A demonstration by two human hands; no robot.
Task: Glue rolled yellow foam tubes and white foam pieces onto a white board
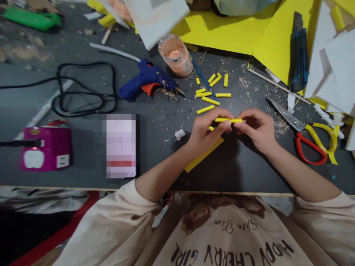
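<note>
A thin yellow paper roll [229, 120] is held level between my two hands, above the dark table. My left hand [208, 127] pinches its left part between thumb and fingers. At the roll's right end, my right hand [257, 127] closes its thumb and fingertips on it. Beneath my left hand lies a flat yellow paper strip [203, 155], partly covered by the hand and forearm. Several short yellow rolls [205, 109] lie scattered just beyond my hands, some across a thin blue stick [203, 77].
A blue glue gun [144, 79] and an open jar [177, 59] stand beyond my left hand. Scissors [301, 127] and a utility knife [299, 55] lie to the right. On the left are a phone [121, 144], a purple power socket [47, 149] and a looped black cable [85, 64].
</note>
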